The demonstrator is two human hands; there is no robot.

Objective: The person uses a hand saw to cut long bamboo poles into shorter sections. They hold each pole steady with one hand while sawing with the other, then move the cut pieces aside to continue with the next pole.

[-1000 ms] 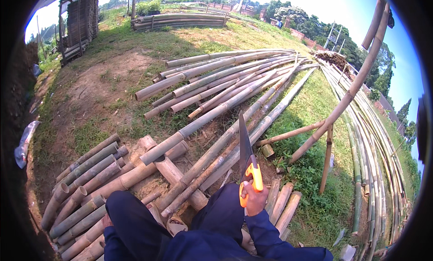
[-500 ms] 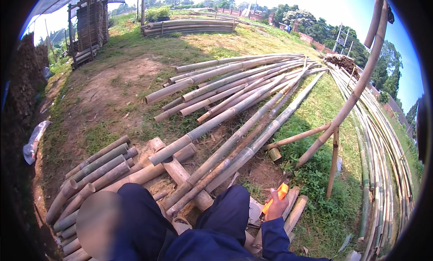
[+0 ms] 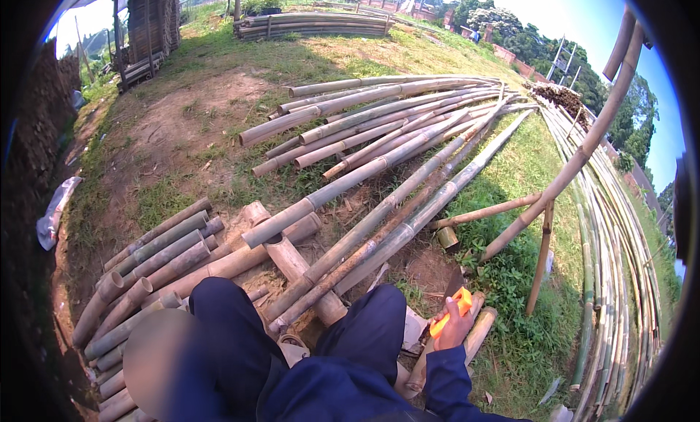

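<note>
My right hand (image 3: 455,330) is closed round the orange handle of a handsaw (image 3: 450,313), to the right of my right knee. Its dark blade points away from me and only partly shows. Two short bamboo pieces (image 3: 479,327) lie beside and beneath that hand. I cannot see my left hand; a blurred round patch covers the lower left. In front of my knees, long bamboo poles (image 3: 350,245) rest on a thick bamboo crosspiece (image 3: 297,267), their near ends between my legs.
Cut bamboo lengths (image 3: 169,263) are piled at the left. More long poles (image 3: 386,130) fan out ahead, and a large bundle (image 3: 620,269) runs along the right. A slanting bamboo post (image 3: 565,174) with braces stands at the right. A stacked pole pile (image 3: 313,26) lies far back.
My right hand has shifted slightly right and upward with the handsaw, and more of the blade shows. The view has tipped a little downward.
</note>
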